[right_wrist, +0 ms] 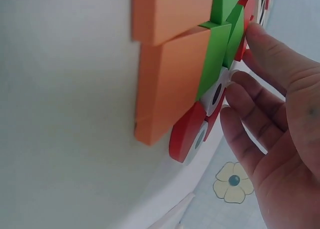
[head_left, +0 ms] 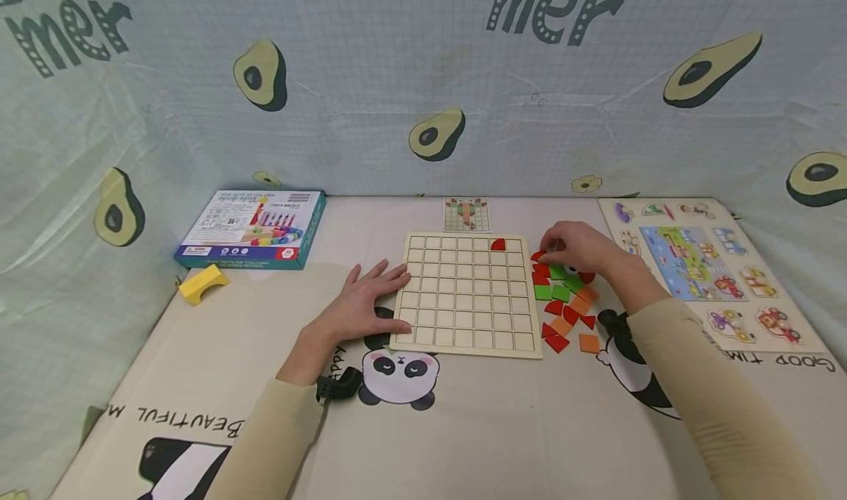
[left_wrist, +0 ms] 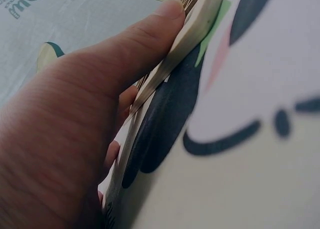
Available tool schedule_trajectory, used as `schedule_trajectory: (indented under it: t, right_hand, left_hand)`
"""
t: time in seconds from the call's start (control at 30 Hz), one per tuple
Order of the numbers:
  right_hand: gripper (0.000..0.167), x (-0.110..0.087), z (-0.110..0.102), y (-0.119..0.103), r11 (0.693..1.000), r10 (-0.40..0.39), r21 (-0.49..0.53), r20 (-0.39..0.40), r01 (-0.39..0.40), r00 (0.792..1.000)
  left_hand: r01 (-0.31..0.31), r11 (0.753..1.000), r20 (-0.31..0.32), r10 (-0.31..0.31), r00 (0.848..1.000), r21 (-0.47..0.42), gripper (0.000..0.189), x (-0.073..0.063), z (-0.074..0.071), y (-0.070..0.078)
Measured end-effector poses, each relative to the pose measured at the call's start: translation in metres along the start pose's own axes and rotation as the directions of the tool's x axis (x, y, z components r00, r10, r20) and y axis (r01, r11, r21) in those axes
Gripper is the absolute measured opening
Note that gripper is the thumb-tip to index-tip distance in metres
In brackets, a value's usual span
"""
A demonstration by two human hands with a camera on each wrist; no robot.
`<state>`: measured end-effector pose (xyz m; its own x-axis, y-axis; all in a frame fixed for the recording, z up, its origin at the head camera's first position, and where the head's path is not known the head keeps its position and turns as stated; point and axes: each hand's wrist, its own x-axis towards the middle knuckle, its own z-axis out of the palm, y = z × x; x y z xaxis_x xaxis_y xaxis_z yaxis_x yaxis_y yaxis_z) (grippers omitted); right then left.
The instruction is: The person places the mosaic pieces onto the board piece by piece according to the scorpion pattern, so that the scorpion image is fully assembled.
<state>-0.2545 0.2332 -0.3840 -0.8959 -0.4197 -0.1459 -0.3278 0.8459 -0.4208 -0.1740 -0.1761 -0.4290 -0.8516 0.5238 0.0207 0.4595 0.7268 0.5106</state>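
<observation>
A square wooden grid board (head_left: 468,294) lies in the middle, with one red quarter-circle piece (head_left: 498,245) in its top row. My left hand (head_left: 360,305) has its fingers spread along the board's left edge, fingertips and thumb on the rim. The left wrist view shows the thumb (left_wrist: 145,44) over the board's side. To the right of the board, my right hand (head_left: 579,248) pinches a red piece (head_left: 539,256) at the far end of a loose pile. Green pieces (right_wrist: 220,54) and red pieces lie just by its fingertips.
Orange tiles (head_left: 590,343) and red pieces spread toward me in the pile. A small pattern card (head_left: 467,215) lies behind the board. At the right is a picture puzzle board (head_left: 701,316); at the left, a boxed toy (head_left: 251,228) and a yellow arch block (head_left: 204,284).
</observation>
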Motion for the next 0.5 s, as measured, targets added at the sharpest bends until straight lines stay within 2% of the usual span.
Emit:
schedule_trajectory:
  t: [0.3,0.5]
  right_hand:
    - [0.025,-0.0036,-0.0034,0.0033,0.997,0.005,0.077,0.003,-0.005,1.000]
    - [0.026,-0.0058,-0.0032,0.0028,0.995,-0.050,0.090,0.018,0.048,0.999]
  left_hand:
    - [0.000,1.000,-0.001,0.000,1.000,0.003,0.094,0.0009,0.0015,-0.0023]
    - [-0.002,1.000,-0.003,0.002,1.000,0.006,0.094,0.0001,0.0013,-0.0014]
